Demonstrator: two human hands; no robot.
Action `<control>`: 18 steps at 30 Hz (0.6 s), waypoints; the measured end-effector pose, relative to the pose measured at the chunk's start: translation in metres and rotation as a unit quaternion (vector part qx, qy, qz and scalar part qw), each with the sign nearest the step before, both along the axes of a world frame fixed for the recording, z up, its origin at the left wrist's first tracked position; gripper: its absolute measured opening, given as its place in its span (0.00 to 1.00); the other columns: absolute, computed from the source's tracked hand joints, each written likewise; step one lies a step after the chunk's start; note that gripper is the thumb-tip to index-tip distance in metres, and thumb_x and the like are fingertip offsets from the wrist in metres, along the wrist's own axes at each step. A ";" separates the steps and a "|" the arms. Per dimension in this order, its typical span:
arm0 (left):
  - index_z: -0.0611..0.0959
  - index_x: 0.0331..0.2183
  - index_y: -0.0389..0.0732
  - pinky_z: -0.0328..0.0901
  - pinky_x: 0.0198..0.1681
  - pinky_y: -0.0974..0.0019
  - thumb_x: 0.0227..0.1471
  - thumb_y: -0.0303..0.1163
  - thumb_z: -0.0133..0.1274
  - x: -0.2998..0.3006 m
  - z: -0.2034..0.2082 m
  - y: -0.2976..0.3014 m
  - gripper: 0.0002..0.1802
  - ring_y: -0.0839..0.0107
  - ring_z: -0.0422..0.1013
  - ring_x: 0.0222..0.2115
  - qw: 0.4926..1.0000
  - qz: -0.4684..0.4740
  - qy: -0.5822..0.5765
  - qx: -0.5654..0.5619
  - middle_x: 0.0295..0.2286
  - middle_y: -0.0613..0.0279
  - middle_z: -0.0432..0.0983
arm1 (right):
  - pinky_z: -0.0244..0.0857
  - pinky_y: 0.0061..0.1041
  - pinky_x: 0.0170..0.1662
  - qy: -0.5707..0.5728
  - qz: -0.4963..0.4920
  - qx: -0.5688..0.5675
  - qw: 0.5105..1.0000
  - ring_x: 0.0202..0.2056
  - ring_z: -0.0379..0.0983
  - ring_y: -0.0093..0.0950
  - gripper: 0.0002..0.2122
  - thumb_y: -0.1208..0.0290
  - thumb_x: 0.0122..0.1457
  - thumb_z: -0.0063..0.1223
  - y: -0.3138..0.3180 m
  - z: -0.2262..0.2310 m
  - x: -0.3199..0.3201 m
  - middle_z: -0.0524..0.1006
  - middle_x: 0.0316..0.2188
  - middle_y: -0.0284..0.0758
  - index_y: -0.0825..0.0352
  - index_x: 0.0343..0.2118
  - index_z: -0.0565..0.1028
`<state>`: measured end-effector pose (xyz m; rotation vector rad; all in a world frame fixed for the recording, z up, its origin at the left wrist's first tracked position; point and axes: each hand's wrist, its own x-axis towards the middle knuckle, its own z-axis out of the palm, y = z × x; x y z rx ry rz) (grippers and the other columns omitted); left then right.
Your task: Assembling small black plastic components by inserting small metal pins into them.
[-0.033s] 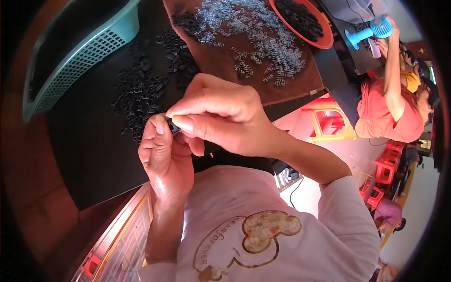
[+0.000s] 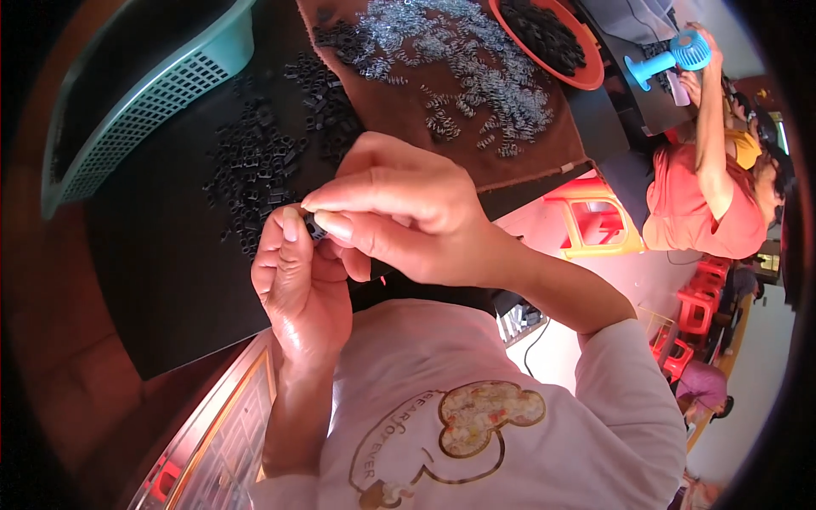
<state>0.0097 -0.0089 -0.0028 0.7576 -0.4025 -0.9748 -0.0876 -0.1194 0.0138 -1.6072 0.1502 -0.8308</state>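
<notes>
A small black plastic piece (image 2: 314,226) is pinched between my two hands, mostly covered by the fingertips. My left hand (image 2: 296,285) grips it from below, thumb pointing up and fingers curled. From the right, my right hand (image 2: 412,208) presses thumb and forefinger together at its top; anything else in that pinch is too small to make out. Just beyond my hands, loose black plastic parts (image 2: 253,157) lie heaped on the dark table (image 2: 144,280). Farther off, a tangle of small silver coil springs (image 2: 501,81) covers a brown cloth (image 2: 391,106).
At the left stands a green mesh-sided plastic basket (image 2: 183,89). An orange-red basin (image 2: 597,75) at the far right holds black parts. Beyond the table's right side are an orange-red stool (image 2: 595,242) and a person in a red shirt (image 2: 697,204) holding a blue fan (image 2: 690,51).
</notes>
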 end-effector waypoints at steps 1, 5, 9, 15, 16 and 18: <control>0.75 0.36 0.35 0.67 0.26 0.73 0.65 0.41 0.42 0.000 0.002 0.000 0.17 0.73 0.71 0.22 1.000 0.003 0.000 0.000 0.27 0.59 0.75 | 0.67 0.19 0.22 0.009 -0.015 -0.101 0.995 0.20 0.74 0.21 0.08 0.82 0.58 0.54 -0.001 0.002 -0.001 0.72 0.31 0.35 0.72 0.41 0.77; 0.75 0.36 0.35 0.69 0.26 0.72 0.64 0.40 0.44 -0.002 0.006 -0.001 0.16 0.74 0.71 0.22 1.000 0.024 0.018 0.005 0.27 0.60 0.76 | 0.67 0.21 0.21 0.016 -0.050 -0.262 0.964 0.20 0.73 0.23 0.14 0.81 0.53 0.56 -0.003 0.000 -0.005 0.71 0.29 0.35 0.72 0.44 0.75; 0.76 0.37 0.36 0.68 0.27 0.73 0.64 0.38 0.44 -0.002 0.001 -0.002 0.14 0.75 0.71 0.22 1.000 0.016 0.003 0.022 0.26 0.60 0.76 | 0.66 0.24 0.20 0.036 -0.077 -0.309 0.947 0.20 0.73 0.26 0.15 0.80 0.47 0.59 -0.004 -0.001 -0.005 0.71 0.28 0.34 0.71 0.41 0.75; 0.74 0.40 0.36 0.67 0.31 0.74 0.65 0.35 0.43 -0.003 0.008 0.001 0.12 0.76 0.70 0.25 1.000 -0.008 -0.010 0.016 0.29 0.61 0.75 | 0.68 0.21 0.25 0.055 -0.053 -0.311 0.947 0.22 0.72 0.24 0.11 0.83 0.55 0.54 -0.013 0.011 -0.007 0.73 0.30 0.38 0.74 0.43 0.76; 0.74 0.40 0.36 0.67 0.31 0.74 0.65 0.35 0.43 -0.002 0.005 0.004 0.12 0.75 0.70 0.25 1.000 -0.008 -0.017 0.006 0.30 0.60 0.75 | 0.68 0.22 0.26 0.049 -0.030 -0.307 0.950 0.23 0.73 0.25 0.11 0.82 0.55 0.55 -0.016 0.011 -0.006 0.73 0.30 0.38 0.74 0.42 0.76; 0.74 0.40 0.36 0.67 0.31 0.73 0.64 0.35 0.45 -0.001 0.004 0.010 0.12 0.74 0.71 0.25 1.000 -0.008 -0.020 0.009 0.31 0.58 0.76 | 0.66 0.23 0.27 0.058 -0.009 -0.285 0.957 0.24 0.72 0.26 0.10 0.82 0.54 0.56 -0.022 0.018 -0.004 0.74 0.28 0.37 0.71 0.41 0.77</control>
